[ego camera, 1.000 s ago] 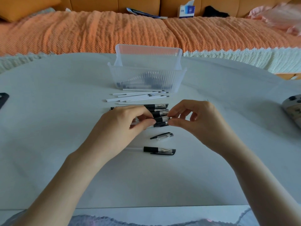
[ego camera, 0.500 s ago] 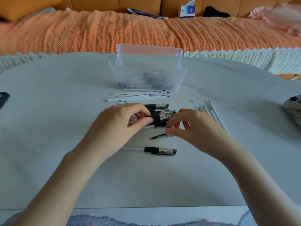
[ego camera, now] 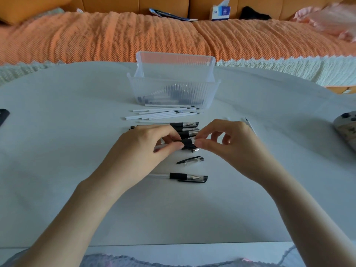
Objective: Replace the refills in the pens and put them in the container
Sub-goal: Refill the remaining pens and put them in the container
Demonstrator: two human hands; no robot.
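Pen (ego camera: 187, 144) with black sleeve hangs over the counter (ego camera: 77, 135). Left grip (ego camera: 143, 151) pinches its barrel; right grip (ego camera: 231, 145) pinches its tip.

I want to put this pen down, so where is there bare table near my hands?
Bare: table left of your left hand, and the near strip below the capped pen. Crowded: refills and pens between the held pen and the container.

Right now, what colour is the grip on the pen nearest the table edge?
Black grip on a clear-barrelled pen; seen in the head view.
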